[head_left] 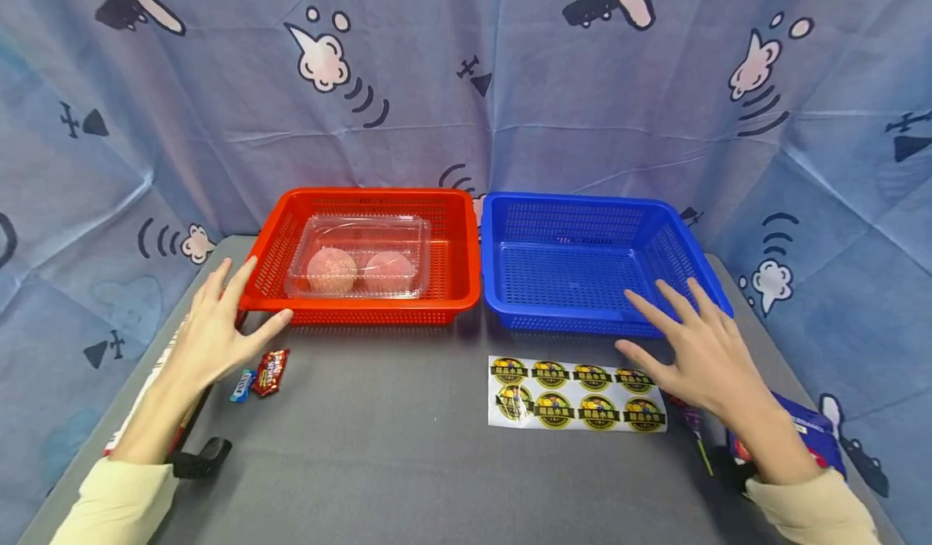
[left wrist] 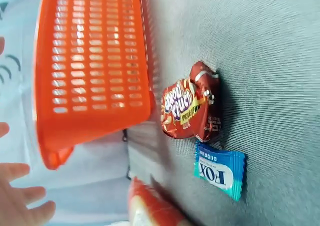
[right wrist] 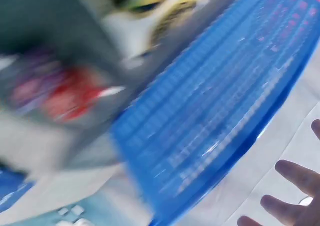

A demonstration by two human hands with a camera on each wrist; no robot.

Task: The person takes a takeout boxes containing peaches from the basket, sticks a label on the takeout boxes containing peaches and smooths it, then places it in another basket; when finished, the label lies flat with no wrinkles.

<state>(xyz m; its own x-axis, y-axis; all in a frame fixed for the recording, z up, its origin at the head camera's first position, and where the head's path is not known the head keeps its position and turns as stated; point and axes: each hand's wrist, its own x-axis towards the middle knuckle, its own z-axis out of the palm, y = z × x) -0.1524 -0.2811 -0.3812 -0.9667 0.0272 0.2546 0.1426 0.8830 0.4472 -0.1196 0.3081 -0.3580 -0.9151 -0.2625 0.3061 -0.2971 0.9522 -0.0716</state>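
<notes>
My left hand, fingers spread, hovers beside the left end of the red basket and holds nothing. In that basket sits a clear plastic clamshell box with two round pink items inside. Below the hand lie a red candy packet and a small blue FOX candy, touching each other. My right hand, also spread and holding nothing, is over the front right corner of the blue basket. A white sheet of round fruit stickers lies to its left.
A long red and white package lies under my left forearm, near a black curved object. By my right forearm are a dark blue pouch and a purple-wrapped item with a thin green stick. A patterned curtain hangs behind.
</notes>
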